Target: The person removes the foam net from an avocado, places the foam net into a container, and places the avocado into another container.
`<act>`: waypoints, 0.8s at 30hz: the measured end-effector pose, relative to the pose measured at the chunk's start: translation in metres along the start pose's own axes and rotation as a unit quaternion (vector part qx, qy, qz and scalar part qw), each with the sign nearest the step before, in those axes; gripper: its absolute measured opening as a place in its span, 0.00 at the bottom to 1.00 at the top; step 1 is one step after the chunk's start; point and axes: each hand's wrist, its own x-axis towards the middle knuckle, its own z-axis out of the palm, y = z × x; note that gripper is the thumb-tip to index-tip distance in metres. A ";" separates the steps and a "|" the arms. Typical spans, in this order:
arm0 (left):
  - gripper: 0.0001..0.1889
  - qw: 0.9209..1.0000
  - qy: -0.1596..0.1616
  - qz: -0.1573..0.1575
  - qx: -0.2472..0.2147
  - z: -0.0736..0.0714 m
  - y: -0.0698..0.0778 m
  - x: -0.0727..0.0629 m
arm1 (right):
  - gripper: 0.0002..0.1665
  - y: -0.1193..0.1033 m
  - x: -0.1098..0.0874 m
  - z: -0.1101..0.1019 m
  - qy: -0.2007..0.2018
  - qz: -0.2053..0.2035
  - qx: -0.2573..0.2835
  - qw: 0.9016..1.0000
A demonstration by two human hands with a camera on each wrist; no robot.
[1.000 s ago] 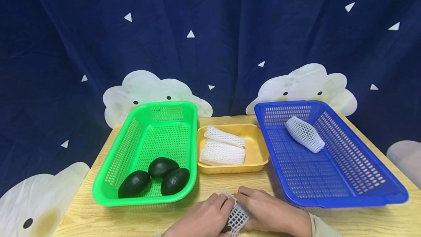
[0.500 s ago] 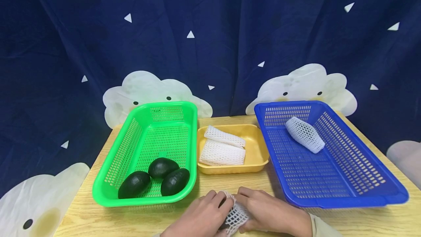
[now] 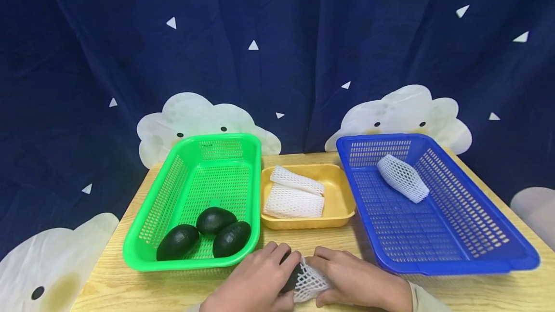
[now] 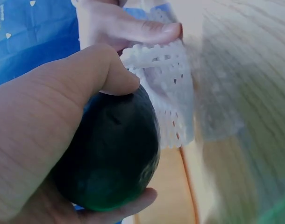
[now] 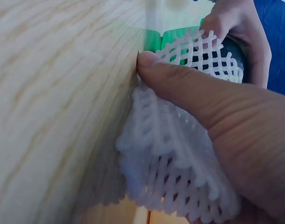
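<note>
My left hand (image 3: pixel 257 280) grips a dark avocado (image 4: pixel 112 151), thumb on top and fingers beneath. A white foam net sleeve (image 3: pixel 310 283) is held by my right hand (image 3: pixel 349 276), its thumb lying across the mesh in the right wrist view. The avocado's far end sits at the mouth of the sleeve, and dark skin shows through part of the mesh. How deep it reaches inside is hidden by the hands. Both hands are close together at the table's near edge.
Several dark avocados (image 3: pixel 178 242) lie in the near end of a green basket (image 3: pixel 130 249). A yellow tray (image 3: pixel 342 199) holds flat white foam net sleeves (image 3: pixel 295 201). Inside the blue basket (image 3: pixel 433 267) on the right is a net-covered item (image 3: pixel 403 178). Blue curtain (image 3: pixel 299 61) hangs behind.
My left hand has shifted slightly left and up, its fingers off the sleeve's edge and round the avocado. More of the avocado is bare beside the sleeve. My right hand has hardly moved.
</note>
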 end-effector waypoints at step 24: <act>0.25 0.999 0.029 0.017 -0.011 -0.016 -0.006 -0.001 | 0.36 0.005 0.000 0.002 -0.001 -0.005 0.030 1.000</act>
